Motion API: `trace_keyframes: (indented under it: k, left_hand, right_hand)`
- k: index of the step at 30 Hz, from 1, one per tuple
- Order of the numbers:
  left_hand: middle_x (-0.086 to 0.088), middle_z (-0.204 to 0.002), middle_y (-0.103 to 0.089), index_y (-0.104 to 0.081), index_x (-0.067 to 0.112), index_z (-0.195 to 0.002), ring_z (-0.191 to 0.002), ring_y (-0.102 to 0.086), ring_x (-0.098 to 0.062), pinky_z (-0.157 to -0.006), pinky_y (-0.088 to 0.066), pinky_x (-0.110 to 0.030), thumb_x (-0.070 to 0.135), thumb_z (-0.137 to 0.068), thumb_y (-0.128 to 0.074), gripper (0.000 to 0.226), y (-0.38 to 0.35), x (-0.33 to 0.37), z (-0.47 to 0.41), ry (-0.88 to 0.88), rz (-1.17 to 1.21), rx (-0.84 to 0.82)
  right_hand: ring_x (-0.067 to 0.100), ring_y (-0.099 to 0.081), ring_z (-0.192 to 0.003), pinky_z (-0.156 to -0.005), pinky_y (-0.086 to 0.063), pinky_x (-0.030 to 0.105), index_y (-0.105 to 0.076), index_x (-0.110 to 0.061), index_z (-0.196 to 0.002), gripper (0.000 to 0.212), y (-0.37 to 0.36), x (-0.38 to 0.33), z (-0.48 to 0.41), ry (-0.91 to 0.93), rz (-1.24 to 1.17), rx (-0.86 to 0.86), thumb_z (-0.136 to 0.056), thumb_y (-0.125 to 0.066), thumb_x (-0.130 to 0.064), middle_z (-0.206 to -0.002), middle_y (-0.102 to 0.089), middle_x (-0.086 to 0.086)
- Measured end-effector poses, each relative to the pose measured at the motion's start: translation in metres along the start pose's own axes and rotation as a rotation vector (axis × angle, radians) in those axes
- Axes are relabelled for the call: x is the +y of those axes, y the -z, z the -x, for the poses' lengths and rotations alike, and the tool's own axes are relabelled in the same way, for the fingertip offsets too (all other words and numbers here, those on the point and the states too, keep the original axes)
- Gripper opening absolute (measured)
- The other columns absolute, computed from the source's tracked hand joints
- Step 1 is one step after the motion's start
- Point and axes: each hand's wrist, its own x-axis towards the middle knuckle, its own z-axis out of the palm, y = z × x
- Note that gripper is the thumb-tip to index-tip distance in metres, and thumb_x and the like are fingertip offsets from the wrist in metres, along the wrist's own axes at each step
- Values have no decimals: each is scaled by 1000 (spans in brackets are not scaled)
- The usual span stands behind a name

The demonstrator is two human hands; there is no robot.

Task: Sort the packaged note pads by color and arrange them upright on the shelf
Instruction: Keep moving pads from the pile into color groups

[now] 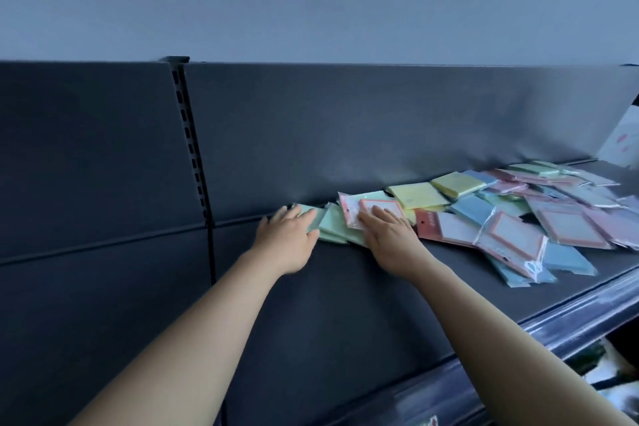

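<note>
A loose heap of packaged note pads point(511, 214) in green, yellow, blue and pink lies flat across the dark shelf point(345, 304) from its middle to the right. At the heap's left end lie a few green pads point(333, 226). My left hand point(287, 235) rests on the leftmost green pad with fingers stretched out. My right hand point(385, 235) lies flat with straight fingers on a pink-framed pad point(377, 209) that overlaps the green ones. No pad stands upright.
The dark back panel point(345, 131) rises behind the shelf, with a slotted upright post point(193, 156) at the left. A white card point(619, 145) leans at the far right. The shelf's front rail point(518, 339) runs along the lower right, with goods on a lower level below.
</note>
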Motion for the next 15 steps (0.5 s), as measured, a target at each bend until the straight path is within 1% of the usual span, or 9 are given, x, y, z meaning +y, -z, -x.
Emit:
trace_keyframes:
  k: [2,6,9,10,11,12,13,14,15]
  left_hand:
    - [2,-155,-26,-31,27,-146,-140,-28,-21,-107,-27,-39,37,-103,-25,45,-8,4,-4,13,-12,-28]
    - [8,-154,-25,-29,29,-147,-138,-30,-17,-105,-27,-39,36,-103,-25,45,-17,3,2,18,-55,5]
    - [5,-153,-29,-33,28,-147,-138,-32,-17,-108,-27,-38,35,-104,-28,44,-14,7,12,48,-44,-6]
    - [5,-147,-38,-42,28,-141,-135,-37,-18,-105,-30,-37,33,-103,-29,41,-12,9,16,52,-53,-2]
    - [5,-134,-48,-54,27,-127,-127,-45,-20,-98,-36,-36,31,-103,-31,34,-10,10,19,48,-60,27]
    - [5,-114,-55,-60,26,-102,-114,-52,-21,-86,-40,-35,26,-101,-33,27,-8,11,22,54,-66,59]
    - [5,-95,-54,-54,23,-79,-99,-54,-23,-74,-39,-34,21,-99,-36,27,-5,11,23,76,-44,109]
    - [4,-86,-51,-47,20,-69,-91,-53,-24,-67,-37,-34,18,-96,-37,28,-2,12,23,113,-6,145]
    - [3,-88,-52,-49,20,-70,-91,-53,-26,-68,-39,-35,19,-96,-38,28,1,12,21,138,43,178]
  right_hand:
    - [28,-41,-127,-103,-34,39,-44,-25,-139,40,0,11,-3,35,-36,-4,-100,-36,-30,-131,-48,3]
    - [23,-39,-133,-106,-36,40,-52,-34,-133,37,6,30,5,17,-99,-18,-101,-36,-33,-147,-41,-2]
    - [23,-47,-124,-98,-42,37,-61,-32,-123,33,11,38,18,33,-106,15,-99,-39,-30,-135,-52,-2]
    - [23,-51,-117,-92,-45,35,-65,-31,-116,30,12,38,23,34,-89,37,-99,-41,-30,-127,-57,-2]
    - [23,-55,-109,-82,-47,33,-68,-30,-105,28,13,38,26,24,-61,63,-98,-42,-30,-119,-61,-2]
    - [24,-58,-100,-72,-45,31,-68,-26,-91,27,15,37,28,4,-27,92,-97,-42,-31,-109,-63,0]
    - [25,-59,-94,-65,-42,31,-64,-22,-82,28,17,36,28,-13,-7,128,-96,-42,-32,-101,-64,2]
    - [25,-60,-93,-65,-41,31,-64,-19,-80,28,17,34,25,-11,-20,163,-96,-44,-31,-99,-64,3]
    - [26,-59,-100,-72,-44,32,-68,-17,-88,27,16,32,20,17,-68,180,-96,-45,-31,-106,-64,5]
